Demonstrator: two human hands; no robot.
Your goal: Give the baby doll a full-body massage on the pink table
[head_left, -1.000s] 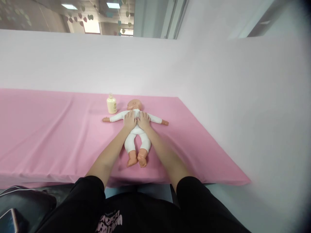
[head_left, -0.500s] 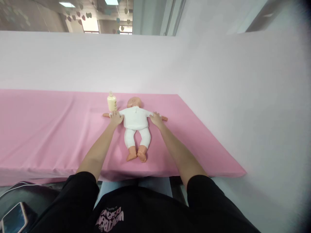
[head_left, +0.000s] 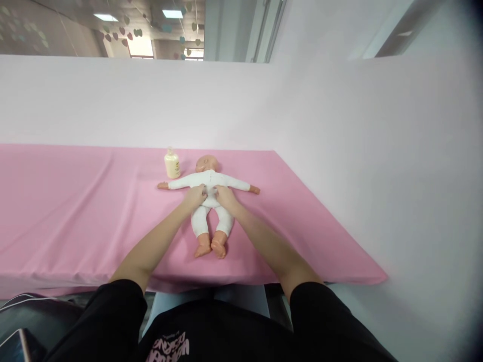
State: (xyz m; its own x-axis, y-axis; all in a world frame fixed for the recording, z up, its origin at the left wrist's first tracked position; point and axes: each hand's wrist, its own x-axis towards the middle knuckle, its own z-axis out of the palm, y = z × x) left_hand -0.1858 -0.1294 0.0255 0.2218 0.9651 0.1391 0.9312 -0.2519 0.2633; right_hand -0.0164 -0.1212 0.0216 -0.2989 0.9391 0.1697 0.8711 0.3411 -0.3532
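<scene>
Doll: a baby doll [head_left: 210, 182] in a white one-piece suit lies on its back on the pink tablecloth [head_left: 75, 211], head toward the wall, arms spread wide, bare feet toward the person.
Left hand: the left hand [head_left: 195, 196] rests palm-down on the doll's belly, fingers loosely spread and not closed around anything.
Right hand: the right hand [head_left: 225, 195] lies just beside it on the same belly, touching or nearly touching the left, likewise flat and ungripping.
Step in hand: by the look of it, a stroking or massage pass over the doll's torso, both palms meeting at the middle.
Next move calls for: light, even pressure from both palms together, so the doll stays square on the cloth and does not slide.
Bottle: a small cream-coloured lotion bottle [head_left: 172, 164] stands upright near the doll's head, beside its outstretched arm, apart from both hands.
Surroundings: a white partition wall [head_left: 113, 100] rises behind the table.
</scene>
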